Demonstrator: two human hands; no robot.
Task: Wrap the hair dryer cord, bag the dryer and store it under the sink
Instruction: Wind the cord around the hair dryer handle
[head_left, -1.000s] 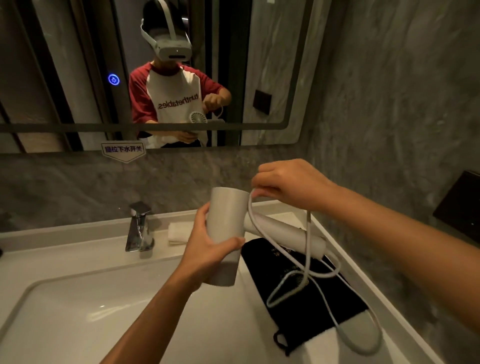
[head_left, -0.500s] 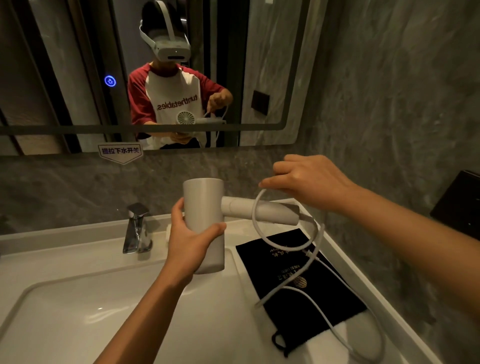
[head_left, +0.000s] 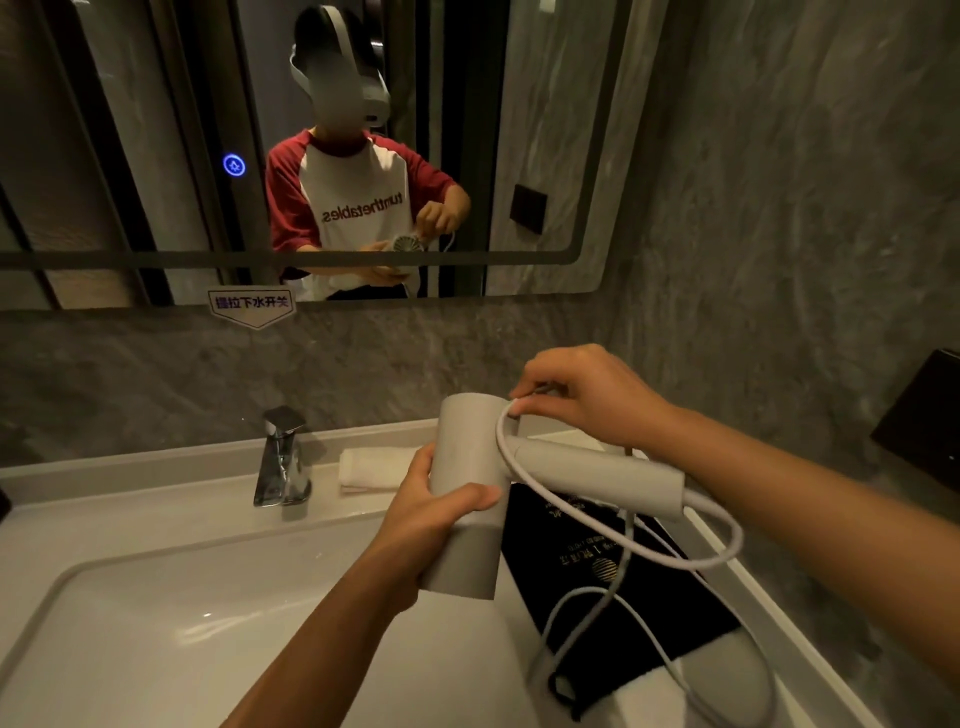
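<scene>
Now the right hand (head_left: 587, 400) has come back up from the far end of the handle to the top of the hair dryer (head_left: 470, 483), where half a second ago it was out past the handle's tip with an open loop hanging under it. Its fingertips pinch the white cord (head_left: 618, 545) against the barrel's upper edge, so a turn of cord now runs from there down across the handle and round its end. I judge this as one wrap being laid, with more to go: a long slack length lies beyond the handle, trailing over the black bag (head_left: 597, 571) and off toward the near corner of the counter.

The left hand (head_left: 436, 525) is clenched around the barrel, holding the dryer in the air just in front of the tap (head_left: 280, 457), over the seam between the sink basin (head_left: 156, 623) and the counter. A folded white towel (head_left: 371, 467) lies behind the dryer, beside the tap.

Room is tight to the right of the dryer: the stone wall (head_left: 779, 260) rises just past the counter's raised edge, and the right forearm already runs alongside it. Over the basin, left of the dryer, the space is open. The bag lies flat under the handle, its drawstring end nearest the viewer.
</scene>
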